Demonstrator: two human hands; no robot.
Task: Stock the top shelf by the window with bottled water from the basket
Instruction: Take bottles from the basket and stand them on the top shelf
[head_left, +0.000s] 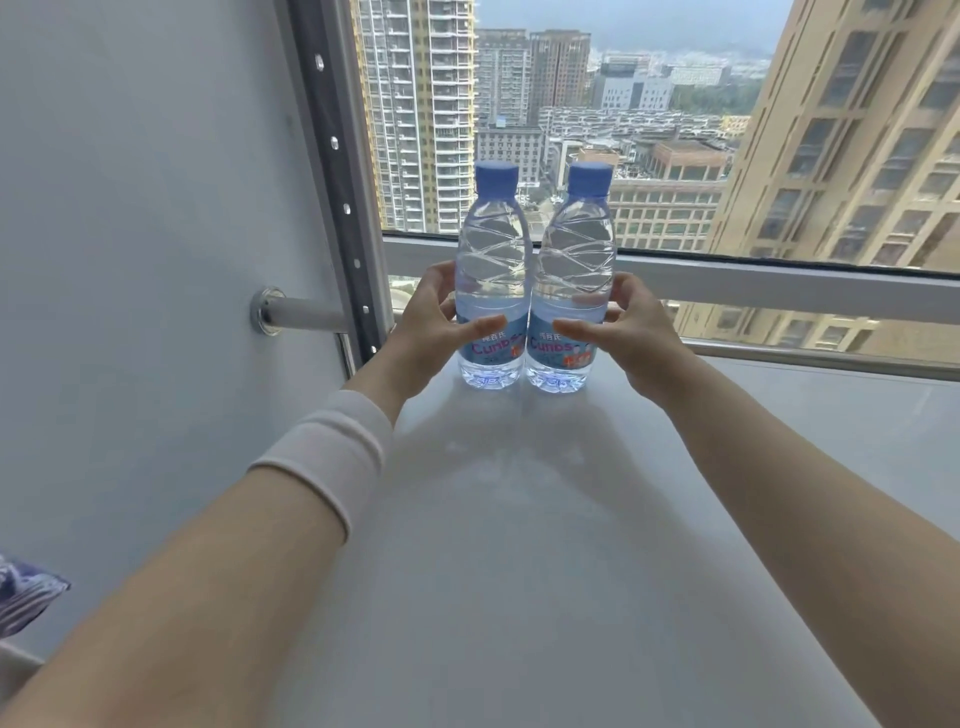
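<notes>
Between the two hands, near the far end of the white shelf (519, 519), two water bottles stand upright with their long axes vertical, blue caps up, labels toward the camera and sides touching. The left hand (426, 332) curls round the left bottle (493, 291), thumb across the label and fingers behind. The right hand (634, 338) holds the right bottle (574, 280) the same way. Just beyond the fingertips are the shelf's far edge and the window (675, 130). The wall (130, 208) stands near the left hand's outer side, and bare shelf stretches rightward past the right hand and back toward the wrists.
</notes>
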